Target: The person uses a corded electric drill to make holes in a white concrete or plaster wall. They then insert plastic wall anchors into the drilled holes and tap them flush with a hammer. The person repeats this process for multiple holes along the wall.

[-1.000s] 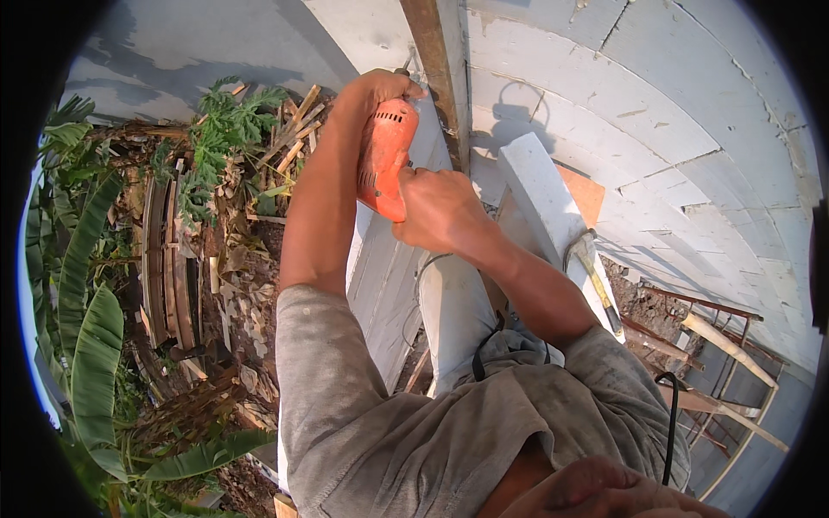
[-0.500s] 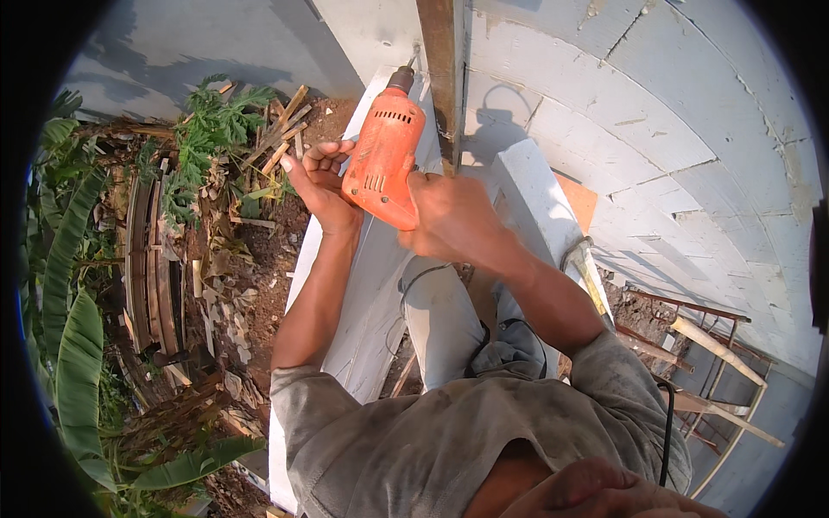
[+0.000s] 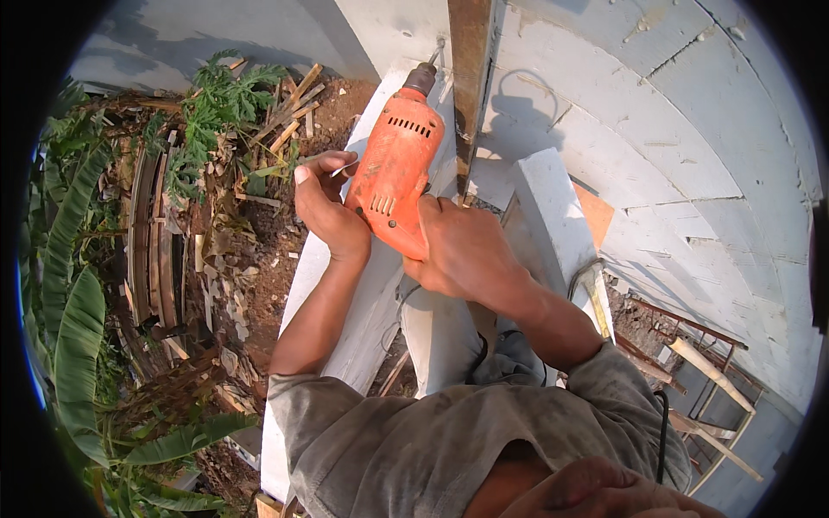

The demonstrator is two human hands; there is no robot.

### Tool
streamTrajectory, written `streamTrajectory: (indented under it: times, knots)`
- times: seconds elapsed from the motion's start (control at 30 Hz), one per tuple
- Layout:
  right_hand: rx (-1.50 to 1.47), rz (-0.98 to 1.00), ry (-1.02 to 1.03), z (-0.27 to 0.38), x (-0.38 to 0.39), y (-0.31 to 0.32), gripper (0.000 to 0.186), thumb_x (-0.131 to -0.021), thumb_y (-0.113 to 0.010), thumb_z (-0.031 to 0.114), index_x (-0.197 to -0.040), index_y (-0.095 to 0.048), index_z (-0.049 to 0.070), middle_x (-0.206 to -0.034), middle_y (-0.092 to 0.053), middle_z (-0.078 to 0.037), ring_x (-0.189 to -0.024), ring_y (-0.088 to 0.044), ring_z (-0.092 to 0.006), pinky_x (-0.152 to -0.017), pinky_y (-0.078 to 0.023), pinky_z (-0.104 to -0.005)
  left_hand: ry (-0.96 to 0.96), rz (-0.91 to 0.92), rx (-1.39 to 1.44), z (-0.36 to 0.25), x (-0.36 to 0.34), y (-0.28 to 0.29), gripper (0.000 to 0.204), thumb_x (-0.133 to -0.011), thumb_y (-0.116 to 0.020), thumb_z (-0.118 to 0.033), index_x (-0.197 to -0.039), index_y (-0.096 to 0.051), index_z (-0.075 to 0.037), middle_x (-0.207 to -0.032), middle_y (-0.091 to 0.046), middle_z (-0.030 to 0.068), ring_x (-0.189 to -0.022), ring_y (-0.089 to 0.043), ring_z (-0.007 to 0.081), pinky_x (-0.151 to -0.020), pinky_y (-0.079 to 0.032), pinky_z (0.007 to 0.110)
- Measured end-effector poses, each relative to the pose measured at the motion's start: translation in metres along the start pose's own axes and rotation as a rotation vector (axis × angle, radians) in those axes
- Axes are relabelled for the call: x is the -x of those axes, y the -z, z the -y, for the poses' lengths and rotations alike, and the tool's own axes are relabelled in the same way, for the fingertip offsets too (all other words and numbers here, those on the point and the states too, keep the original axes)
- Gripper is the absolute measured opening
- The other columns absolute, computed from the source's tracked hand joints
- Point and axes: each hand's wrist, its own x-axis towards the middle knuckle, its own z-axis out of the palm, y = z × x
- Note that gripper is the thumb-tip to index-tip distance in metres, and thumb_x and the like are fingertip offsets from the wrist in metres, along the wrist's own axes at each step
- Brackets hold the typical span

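My right hand [image 3: 466,250] is wrapped round the rear handle of an orange power drill [image 3: 397,164]. The drill points away from me, and its dark chuck [image 3: 421,79] carries a thin bit [image 3: 439,52] whose tip meets the pale wall face [image 3: 397,26] beside an upright wooden post [image 3: 471,86]. My left hand [image 3: 332,211] is at the left flank of the drill, with its wrist bent and its fingers curled. A thin, pale, pin-like piece [image 3: 344,169] sticks out at those fingers; its kind is too small to make out.
Below the drill runs a long white block ledge [image 3: 345,293]. Another white block [image 3: 557,211] stands to the right, before a block wall [image 3: 673,155]. Left lie stacked boards [image 3: 147,250], soil, debris and banana leaves [image 3: 78,363]. A rusty frame with wooden poles [image 3: 712,375] stands lower right.
The whole view has shifted slightly, so drill and hands appear a little further right and lower. My left fingers have curled in more, and the thin pale piece now shows there.
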Motion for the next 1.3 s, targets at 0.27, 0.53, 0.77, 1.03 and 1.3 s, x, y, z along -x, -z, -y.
streamTrajectory:
  times: [0.27,0.53,0.77,1.03,1.3]
  knots:
    - [-0.014,0.012,-0.004,-0.003,0.0,-0.003,0.046,-0.072,-0.075,0.029,-0.096,-0.052,-0.003,-0.081,-0.065,-0.02,-0.066,-0.068,-0.0367,-0.06,-0.055,-0.0439,-0.037,0.021,-0.011,0.002,-0.001,0.001,0.038,-0.103,-0.038,-0.034,-0.091,-0.054,-0.001,-0.098,-0.064,0.0157,-0.095,-0.063,0.0249,-0.081,-0.05,0.037]
    - [-0.017,0.037,0.004,-0.004,0.0,-0.003,0.049,-0.071,-0.076,0.029,-0.099,-0.051,-0.004,-0.082,-0.065,-0.02,-0.067,-0.068,-0.0365,-0.059,-0.055,-0.0445,-0.083,0.022,-0.029,-0.001,-0.001,-0.001,0.033,-0.102,-0.037,-0.026,-0.091,-0.054,0.0,-0.096,-0.062,0.0132,-0.094,-0.063,0.0232,-0.079,-0.051,0.035]
    - [-0.034,-0.018,-0.035,-0.006,0.002,-0.017,0.05,-0.071,-0.076,0.03,-0.099,-0.052,-0.003,-0.084,-0.065,-0.019,-0.069,-0.068,-0.0361,-0.061,-0.055,-0.0442,-0.059,0.02,-0.145,-0.005,0.0,-0.002,0.03,-0.102,-0.038,-0.023,-0.091,-0.054,-0.001,-0.096,-0.064,0.0153,-0.092,-0.064,0.0243,-0.081,-0.051,0.037]
    - [0.058,-0.083,-0.169,0.003,0.002,-0.019,0.055,-0.066,-0.079,0.028,-0.102,-0.051,-0.003,-0.091,-0.063,-0.02,-0.072,-0.067,-0.0392,-0.064,-0.055,-0.0456,0.146,0.135,-0.188,0.002,-0.007,-0.001,0.034,-0.102,-0.048,-0.024,-0.085,-0.06,0.003,-0.087,-0.059,0.0074,-0.073,-0.054,0.0128,-0.07,-0.047,0.028]
    - [0.081,-0.173,-0.217,0.007,-0.001,-0.027,0.047,-0.067,-0.075,0.017,-0.102,-0.054,-0.006,-0.097,-0.062,-0.022,-0.08,-0.069,-0.0372,-0.071,-0.057,-0.0438,0.178,0.224,-0.392,-0.024,0.006,-0.013,0.053,-0.091,-0.066,-0.047,-0.094,-0.062,0.006,-0.072,-0.062,0.0064,-0.066,-0.059,0.0136,-0.063,-0.05,0.03]
